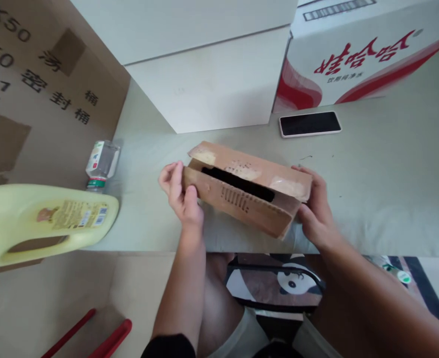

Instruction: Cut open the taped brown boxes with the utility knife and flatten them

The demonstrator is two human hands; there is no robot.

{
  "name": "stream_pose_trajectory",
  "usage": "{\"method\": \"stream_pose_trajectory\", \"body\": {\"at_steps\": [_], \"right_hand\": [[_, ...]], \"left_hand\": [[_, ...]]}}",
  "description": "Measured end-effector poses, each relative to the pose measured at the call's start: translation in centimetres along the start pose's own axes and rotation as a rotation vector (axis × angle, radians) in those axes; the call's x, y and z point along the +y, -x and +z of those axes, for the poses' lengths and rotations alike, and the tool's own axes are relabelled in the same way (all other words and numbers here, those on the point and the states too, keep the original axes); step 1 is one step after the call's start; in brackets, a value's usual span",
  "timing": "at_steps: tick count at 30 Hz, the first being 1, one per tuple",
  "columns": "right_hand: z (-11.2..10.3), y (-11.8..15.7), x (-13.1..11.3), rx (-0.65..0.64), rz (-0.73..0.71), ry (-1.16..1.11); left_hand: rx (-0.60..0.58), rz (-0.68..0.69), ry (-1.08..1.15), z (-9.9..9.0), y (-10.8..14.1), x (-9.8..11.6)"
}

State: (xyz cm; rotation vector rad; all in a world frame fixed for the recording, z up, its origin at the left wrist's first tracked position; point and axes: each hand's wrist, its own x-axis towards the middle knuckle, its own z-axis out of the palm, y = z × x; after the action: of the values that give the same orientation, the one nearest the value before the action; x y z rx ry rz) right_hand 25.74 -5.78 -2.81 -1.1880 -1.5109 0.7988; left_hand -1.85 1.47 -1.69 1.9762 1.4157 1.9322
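Observation:
A small brown cardboard box (237, 204) is held over the front part of the pale green surface, its top flaps parted by a dark gap with something black inside. My left hand (184, 196) grips its left end, thumb on the near side and fingers at the far side. At the right end, my right hand (316, 211) is closed around the corner, with the thumb near the lower edge. The box is tilted, its right end nearer to me.
A phone (310, 124) lies behind the box to the right, before a white and red carton (353, 64). White boxes (219, 82) stand behind. At left are a clear bottle (103, 164), a yellow jug (51, 219) and a large carton (55, 99).

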Motion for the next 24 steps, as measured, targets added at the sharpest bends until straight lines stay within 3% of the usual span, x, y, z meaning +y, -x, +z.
{"method": "stream_pose_trajectory", "body": {"at_steps": [4, 7, 13, 18, 24], "right_hand": [[0.0, 0.0, -0.9, 0.026, -0.199, -0.048], [0.2, 0.0, -1.3, 0.028, -0.253, -0.056], [0.5, 0.2, -0.7, 0.028, -0.216, -0.090], [0.4, 0.4, -0.2, 0.026, -0.092, -0.059], [0.7, 0.7, -0.8, 0.087, -0.112, -0.212]], "left_hand": [[-0.040, 0.078, -0.025, 0.3, 0.1, 0.5], [-0.099, 0.107, -0.033, 0.4, 0.1, 1.0], [-0.246, 0.068, -0.048, 0.3, -0.2, 1.2], [-0.194, 0.085, 0.015, 0.0, -0.2, 0.7], [-0.136, 0.155, -0.016, 0.3, 0.6, 0.8]]}}
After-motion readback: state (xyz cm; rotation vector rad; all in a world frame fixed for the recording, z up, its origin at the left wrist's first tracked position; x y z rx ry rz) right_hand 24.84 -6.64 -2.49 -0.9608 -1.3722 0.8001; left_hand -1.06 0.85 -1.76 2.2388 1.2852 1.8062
